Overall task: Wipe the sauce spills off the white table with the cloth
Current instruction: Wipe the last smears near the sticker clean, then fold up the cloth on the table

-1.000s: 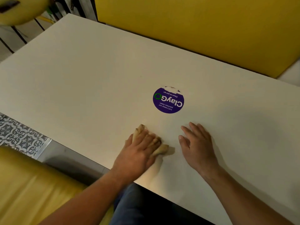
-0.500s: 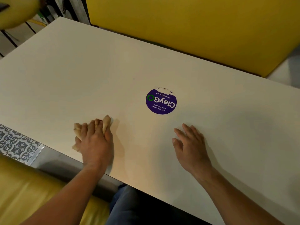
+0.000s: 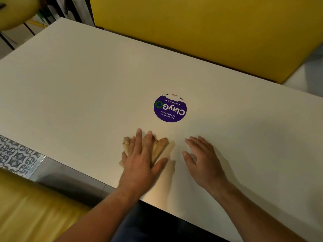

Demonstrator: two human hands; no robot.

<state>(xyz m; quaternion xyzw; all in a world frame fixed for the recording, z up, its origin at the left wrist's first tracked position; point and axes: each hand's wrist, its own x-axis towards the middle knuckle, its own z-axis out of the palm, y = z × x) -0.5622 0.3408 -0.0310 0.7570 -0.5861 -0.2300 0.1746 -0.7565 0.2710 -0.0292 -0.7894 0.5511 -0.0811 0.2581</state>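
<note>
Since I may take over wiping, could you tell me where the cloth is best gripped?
The cloth is best pinched at the folds fanning out right of the left hand, from above; the rest lies flat under that hand.

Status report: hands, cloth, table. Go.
Left hand flat, pressing cloth onto table. Right hand flat on table, holding nothing. Purple sticker just beyond cloth, not touching.

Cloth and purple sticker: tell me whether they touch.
Apart. The head view shows a strip of bare white table between the cloth and the purple sticker.
</note>
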